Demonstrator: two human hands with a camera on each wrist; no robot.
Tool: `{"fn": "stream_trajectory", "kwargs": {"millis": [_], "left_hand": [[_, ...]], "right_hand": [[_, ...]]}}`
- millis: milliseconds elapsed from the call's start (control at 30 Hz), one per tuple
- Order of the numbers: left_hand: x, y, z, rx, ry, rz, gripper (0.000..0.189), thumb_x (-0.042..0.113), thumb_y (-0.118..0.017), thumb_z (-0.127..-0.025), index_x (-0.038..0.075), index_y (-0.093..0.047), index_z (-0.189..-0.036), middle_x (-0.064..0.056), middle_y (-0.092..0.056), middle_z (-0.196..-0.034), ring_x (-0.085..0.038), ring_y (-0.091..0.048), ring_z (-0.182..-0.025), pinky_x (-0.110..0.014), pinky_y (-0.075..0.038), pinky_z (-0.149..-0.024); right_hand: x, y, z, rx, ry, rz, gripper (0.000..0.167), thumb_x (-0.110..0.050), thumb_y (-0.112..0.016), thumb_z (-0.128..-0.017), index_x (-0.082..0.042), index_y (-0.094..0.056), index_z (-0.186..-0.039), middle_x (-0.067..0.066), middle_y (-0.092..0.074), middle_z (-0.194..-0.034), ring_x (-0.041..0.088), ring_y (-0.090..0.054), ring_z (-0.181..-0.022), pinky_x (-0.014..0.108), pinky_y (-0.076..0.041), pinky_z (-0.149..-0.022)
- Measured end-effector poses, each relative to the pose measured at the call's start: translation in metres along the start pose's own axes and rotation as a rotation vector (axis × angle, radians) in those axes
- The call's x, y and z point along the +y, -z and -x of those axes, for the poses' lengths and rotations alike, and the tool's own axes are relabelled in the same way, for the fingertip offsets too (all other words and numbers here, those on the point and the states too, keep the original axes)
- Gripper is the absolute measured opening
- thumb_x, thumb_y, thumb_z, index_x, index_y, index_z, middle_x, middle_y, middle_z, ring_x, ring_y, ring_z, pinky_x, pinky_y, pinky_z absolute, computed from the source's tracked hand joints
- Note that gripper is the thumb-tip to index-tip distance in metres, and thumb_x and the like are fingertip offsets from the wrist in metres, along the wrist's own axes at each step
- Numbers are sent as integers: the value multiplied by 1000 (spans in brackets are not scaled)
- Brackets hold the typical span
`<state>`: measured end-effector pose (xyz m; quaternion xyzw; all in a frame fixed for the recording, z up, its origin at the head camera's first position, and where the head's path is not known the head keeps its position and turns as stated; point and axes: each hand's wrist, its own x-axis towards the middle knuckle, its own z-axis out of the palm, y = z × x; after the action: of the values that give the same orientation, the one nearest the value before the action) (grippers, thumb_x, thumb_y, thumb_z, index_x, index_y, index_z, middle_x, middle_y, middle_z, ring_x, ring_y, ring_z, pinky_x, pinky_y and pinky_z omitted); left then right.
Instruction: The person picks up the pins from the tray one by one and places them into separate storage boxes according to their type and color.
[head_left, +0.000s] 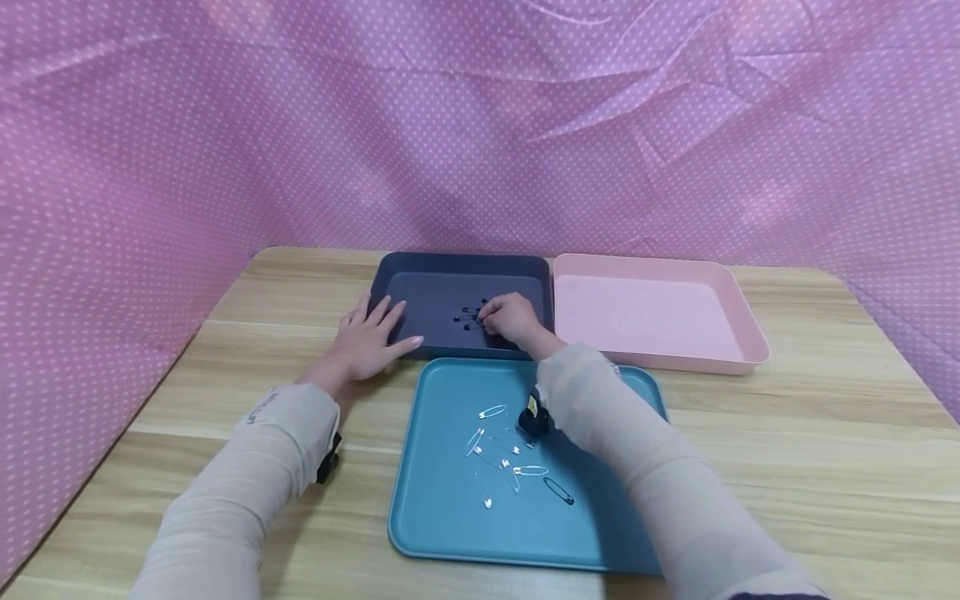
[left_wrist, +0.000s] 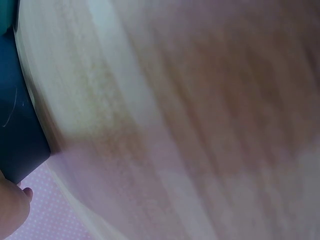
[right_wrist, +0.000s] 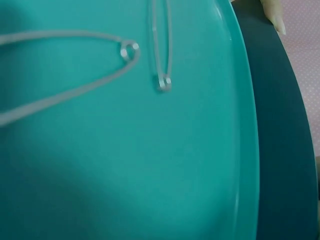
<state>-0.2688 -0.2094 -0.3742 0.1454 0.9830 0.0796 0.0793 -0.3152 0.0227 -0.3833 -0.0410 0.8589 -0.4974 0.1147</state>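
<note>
Over the dark tray point(head_left: 427, 300), my right hand point(head_left: 512, 320) has its thumb and fingers drawn together at a small cluster of black safety pins point(head_left: 468, 315). The fingertips pinch one of these black pins, partly hidden by the fingers. My left hand point(head_left: 363, 342) lies spread at the dark tray's left front corner, thumb on the rim. Closer in, the blue tray point(head_left: 442, 533) bears several silver safety pins point(head_left: 531, 471) and one black safety pin point(head_left: 558, 491). Two silver pins point(right_wrist: 164, 82) appear large in the right wrist view.
A pink tray point(head_left: 637, 310) stands against the dark tray's right side. All three trays rest on a wooden table point(head_left: 825, 467). Pink dotted cloth point(head_left: 480, 125) hangs behind the table and along its sides. The right forearm crosses above the blue tray's right part.
</note>
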Motion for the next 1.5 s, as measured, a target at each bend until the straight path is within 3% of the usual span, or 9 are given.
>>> {"fn": "stream_trajectory", "kwargs": {"millis": [267,767,967,1233,1500], "left_hand": [[0,-1,-1,19,-5,5,82,68,-19,-80,12,-10,-140,-16,-4,-142,-36,13,-126,-54,-1,-96],[1,1,-1,5,1,1,84,69,-18,-79,12,-10,-140,-16,-4,-142,-36,13,-126,-55,0,-96],[0,-1,0,-19,9,11,84,70,-18,-78,13,-8,-140,-16,-2,-143,-35,15,-125,-55,0,-96],[-1,2,-1,2,2,14,84,69,-19,-79,11,-10,-140,-17,-4,-142,-37,13,-125,-55,0,-96],[1,2,0,-19,3,3,84,69,-17,-79,11,-8,-140,-17,-2,-142,-37,14,-125,-54,0,-96]], "right_hand": [[0,1,-2,31,-36,-24,15,2,-53,-81,-1,-64,-91,9,-61,-87,17,-59,-76,27,-47,-68],[-1,14,9,19,19,-146,14,-1,-51,-85,6,-59,-94,14,-59,-91,21,-60,-77,24,-48,-64],[-4,23,25,-18,52,-145,15,-4,-52,-85,5,-59,-95,15,-60,-92,22,-60,-77,26,-48,-66],[-8,40,52,-30,105,-73,18,-12,-54,-85,0,-59,-97,11,-61,-88,20,-59,-75,29,-47,-70],[-5,54,82,-51,91,-26,19,-16,-57,-84,-3,-60,-97,10,-62,-86,17,-60,-75,31,-47,-70]]}}
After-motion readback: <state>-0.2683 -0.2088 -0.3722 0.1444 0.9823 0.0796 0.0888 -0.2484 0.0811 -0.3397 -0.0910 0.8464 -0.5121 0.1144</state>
